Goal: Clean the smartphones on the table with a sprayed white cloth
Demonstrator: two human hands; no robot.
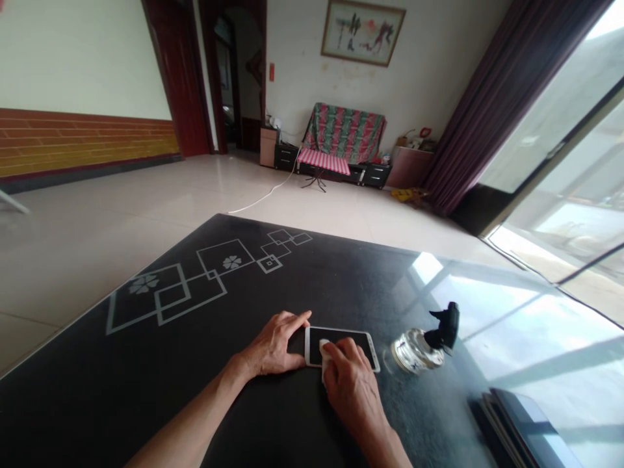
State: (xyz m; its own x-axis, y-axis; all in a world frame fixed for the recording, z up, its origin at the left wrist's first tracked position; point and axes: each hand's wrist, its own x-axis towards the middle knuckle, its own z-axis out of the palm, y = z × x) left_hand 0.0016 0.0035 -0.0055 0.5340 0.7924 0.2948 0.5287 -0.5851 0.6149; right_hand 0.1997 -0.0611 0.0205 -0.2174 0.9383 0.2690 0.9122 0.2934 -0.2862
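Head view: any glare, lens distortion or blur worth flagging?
In the head view, window light reflects brightly across the right of the table; in the head view, the door and curtain lean outward, likely wide-angle distortion; in the head view, the phone, left hand and right hand show no strong blur.

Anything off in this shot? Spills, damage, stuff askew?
On the table, nothing stands out: phone flat, spray bottle standing, no spill I can make out. Farther back, a white cord trails loose across the floor, and brownish blotches mark the wall under the framed picture.
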